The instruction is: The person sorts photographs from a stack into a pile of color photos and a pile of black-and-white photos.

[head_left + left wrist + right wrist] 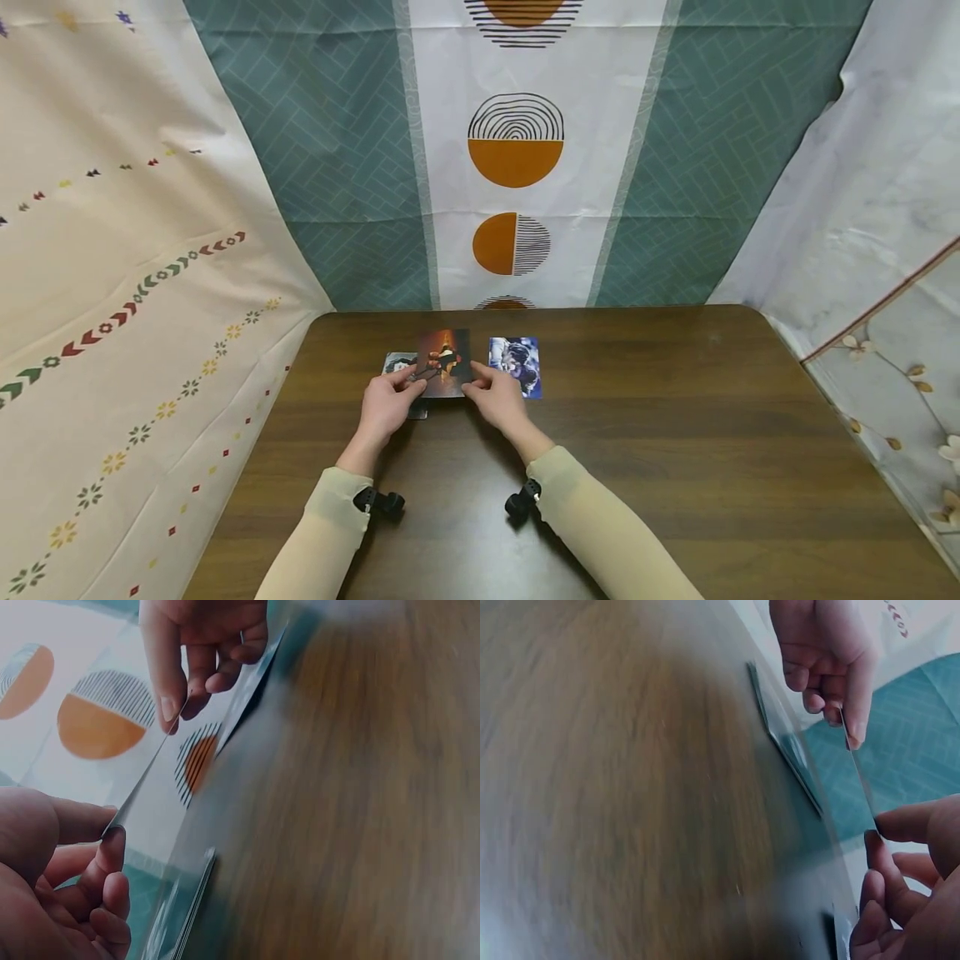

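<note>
Both hands hold up one thin picture card (444,358), dark with an orange glow and a small figure on it. My left hand (386,404) pinches its left edge between thumb and fingers. Its right edge is pinched the same way by my right hand (501,400). The wrist views show the card (140,784) edge-on and lifted above the table. Partly hidden under it and the left hand, a grey picture card (397,361) lies on the table; edge-on it looks like a thin stack (784,750). Just right of the right hand lies a blue-and-white picture card (517,367).
The brown wooden table (675,442) spreads out on both sides of the arms. Behind it hangs a green and white patterned cloth (517,196). A cream cloth (150,275) borders the left side, and a pale floral cloth (885,333) the right.
</note>
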The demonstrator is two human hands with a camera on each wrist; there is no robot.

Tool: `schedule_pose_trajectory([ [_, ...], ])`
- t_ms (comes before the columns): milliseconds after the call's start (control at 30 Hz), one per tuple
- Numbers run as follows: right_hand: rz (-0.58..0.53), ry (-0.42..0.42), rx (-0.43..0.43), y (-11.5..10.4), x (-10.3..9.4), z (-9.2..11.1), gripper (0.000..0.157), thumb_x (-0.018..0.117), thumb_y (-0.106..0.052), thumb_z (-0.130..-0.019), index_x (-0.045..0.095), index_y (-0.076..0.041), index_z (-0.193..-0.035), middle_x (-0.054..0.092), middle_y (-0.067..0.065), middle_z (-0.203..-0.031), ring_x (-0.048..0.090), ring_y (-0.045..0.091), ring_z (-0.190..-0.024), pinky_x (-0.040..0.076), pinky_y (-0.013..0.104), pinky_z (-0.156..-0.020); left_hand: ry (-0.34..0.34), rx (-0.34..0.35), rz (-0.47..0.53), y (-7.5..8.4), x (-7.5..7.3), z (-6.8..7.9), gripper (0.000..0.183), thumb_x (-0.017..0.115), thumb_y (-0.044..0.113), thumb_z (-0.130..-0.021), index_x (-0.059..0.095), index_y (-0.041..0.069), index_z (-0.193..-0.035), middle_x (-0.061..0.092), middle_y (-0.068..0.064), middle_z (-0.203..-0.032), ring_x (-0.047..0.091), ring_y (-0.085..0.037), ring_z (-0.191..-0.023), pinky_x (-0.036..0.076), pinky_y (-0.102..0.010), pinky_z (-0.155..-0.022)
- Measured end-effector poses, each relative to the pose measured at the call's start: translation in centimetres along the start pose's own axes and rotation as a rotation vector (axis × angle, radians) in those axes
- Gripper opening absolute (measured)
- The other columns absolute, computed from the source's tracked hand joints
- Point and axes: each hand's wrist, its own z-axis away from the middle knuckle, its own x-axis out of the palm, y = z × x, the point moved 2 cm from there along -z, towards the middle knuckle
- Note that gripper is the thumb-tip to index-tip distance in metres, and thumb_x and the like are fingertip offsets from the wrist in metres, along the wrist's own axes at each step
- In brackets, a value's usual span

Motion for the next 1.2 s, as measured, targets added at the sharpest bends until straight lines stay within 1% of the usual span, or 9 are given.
schedule_pose_trajectory([
  [100,-0.011,-0.003,0.017,0.5,-1.0,0.0,0.049,0.078,-0.018,-0.096,0.069,-0.007,-0.143,0.08,0.006,-0.099,0.075,0.024,-0.094,0.057,0.043,-0.086,-0.008,0.011,0.0,0.6,1.0,0.0,0.046,0.079,0.019,-0.098,0.071,0.003,-0.14,0.074,-0.006,-0.094,0.058,-0.02,-0.087,0.044,-0.03,-0.07],
  [233,-0.011,-0.008,0.038,1.2,-2.3,0.1,0.049,0.078,-0.018,-0.097,0.069,-0.007,-0.144,0.08,0.004,-0.097,0.074,0.021,-0.09,0.056,0.039,-0.081,-0.032,0.021,0.031,1.2,2.3,0.1,0.046,0.078,0.017,-0.099,0.069,0.001,-0.141,0.072,-0.006,-0.09,0.055,-0.017,-0.073,0.042,-0.029,-0.061],
  [300,0.006,-0.001,0.034,1.5,-3.0,0.2,0.049,0.078,-0.018,-0.097,0.069,-0.007,-0.143,0.08,0.003,-0.096,0.073,0.019,-0.089,0.055,0.039,-0.082,-0.038,0.031,0.04,1.6,3.0,0.0,0.046,0.077,0.016,-0.099,0.069,0.0,-0.142,0.072,-0.006,-0.09,0.054,-0.017,-0.07,0.041,-0.029,-0.06],
  [500,0.04,0.046,0.057,2.6,-4.8,0.5,0.048,0.079,-0.02,-0.096,0.071,-0.01,-0.143,0.078,0.0,-0.095,0.072,0.02,-0.09,0.055,0.043,-0.084,-0.048,0.064,0.044,2.5,5.3,-0.2,0.045,0.076,0.017,-0.1,0.069,0.001,-0.142,0.069,-0.006,-0.092,0.055,-0.02,-0.081,0.043,-0.033,-0.069],
  [600,0.042,0.067,0.069,3.2,-5.7,0.6,0.047,0.079,-0.02,-0.096,0.071,-0.008,-0.141,0.076,0.001,-0.097,0.073,0.023,-0.095,0.055,0.046,-0.089,-0.046,0.091,0.046,3.1,6.4,-0.4,0.044,0.077,0.015,-0.099,0.07,-0.001,-0.139,0.069,-0.007,-0.091,0.057,-0.021,-0.081,0.043,-0.034,-0.071],
  [733,0.017,0.084,0.101,3.9,-6.7,0.8,0.047,0.079,-0.018,-0.096,0.071,-0.006,-0.141,0.075,0.004,-0.101,0.072,0.028,-0.102,0.054,0.05,-0.094,-0.043,0.13,0.039,3.7,8.0,-0.5,0.044,0.078,0.012,-0.096,0.071,-0.003,-0.136,0.068,-0.007,-0.089,0.057,-0.019,-0.078,0.044,-0.033,-0.07],
  [900,0.021,0.106,0.125,4.8,-7.7,0.9,0.048,0.079,-0.017,-0.096,0.071,-0.006,-0.141,0.076,0.007,-0.104,0.072,0.029,-0.103,0.054,0.05,-0.094,-0.063,0.135,0.026,4.2,9.7,-0.5,0.048,0.08,0.013,-0.095,0.07,-0.004,-0.138,0.065,-0.005,-0.09,0.056,-0.018,-0.079,0.045,-0.033,-0.072],
  [1067,0.019,0.119,0.131,5.5,-8.4,1.0,0.048,0.079,-0.017,-0.096,0.071,-0.006,-0.141,0.076,0.008,-0.104,0.072,0.03,-0.104,0.053,0.051,-0.095,-0.077,0.136,0.014,4.7,10.7,-0.3,0.049,0.081,0.013,-0.094,0.069,-0.004,-0.139,0.064,-0.004,-0.091,0.055,-0.02,-0.081,0.045,-0.035,-0.076],
  [1200,0.038,0.107,0.131,5.9,-8.5,1.0,0.048,0.078,-0.017,-0.097,0.07,-0.004,-0.142,0.075,0.007,-0.103,0.071,0.029,-0.102,0.053,0.051,-0.094,-0.079,0.137,-0.02,4.7,11.0,-0.3,0.05,0.082,0.015,-0.094,0.069,-0.003,-0.139,0.064,-0.004,-0.092,0.056,-0.022,-0.084,0.046,-0.038,-0.078],
])
